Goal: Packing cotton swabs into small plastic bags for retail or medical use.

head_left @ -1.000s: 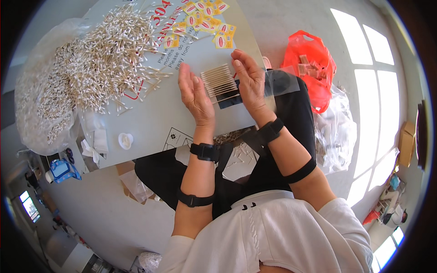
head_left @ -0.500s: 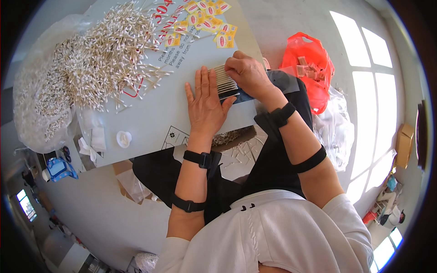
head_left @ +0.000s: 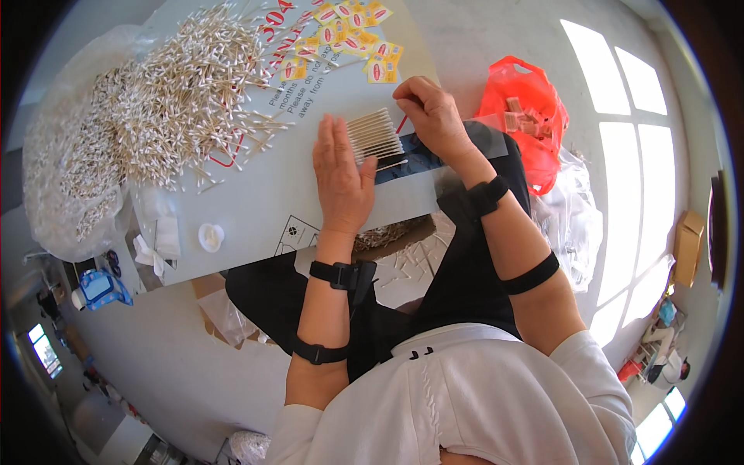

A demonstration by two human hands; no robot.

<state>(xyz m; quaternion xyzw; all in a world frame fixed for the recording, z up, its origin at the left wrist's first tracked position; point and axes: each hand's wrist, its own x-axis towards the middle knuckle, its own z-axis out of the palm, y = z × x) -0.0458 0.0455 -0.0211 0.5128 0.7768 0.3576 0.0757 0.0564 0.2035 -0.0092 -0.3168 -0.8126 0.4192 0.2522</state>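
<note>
A row of cotton swabs (head_left: 375, 133) lies side by side on the table, partly over a dark strip (head_left: 415, 158). A single cotton swab (head_left: 393, 165) lies slightly apart below the row. My left hand (head_left: 341, 182) is flat with its fingers stretched out, its edge against the left ends of the row and its thumb near the lower swabs. To the upper right of the row, my right hand (head_left: 436, 120) hovers with curled fingers; whether anything is pinched at its fingertips is hidden. A large heap of loose cotton swabs (head_left: 186, 93) covers the table's upper left.
Yellow-and-white printed packets (head_left: 349, 35) lie at the table's far side. A red plastic bag (head_left: 521, 93) with small packs sits right of the table. A small white cup (head_left: 210, 237) stands near the left front edge. Below, an open box (head_left: 399, 236) contains swabs.
My right hand has drawn away from the swab row toward the right, uncovering its right ends and more of the dark strip. My left hand has shifted slightly left.
</note>
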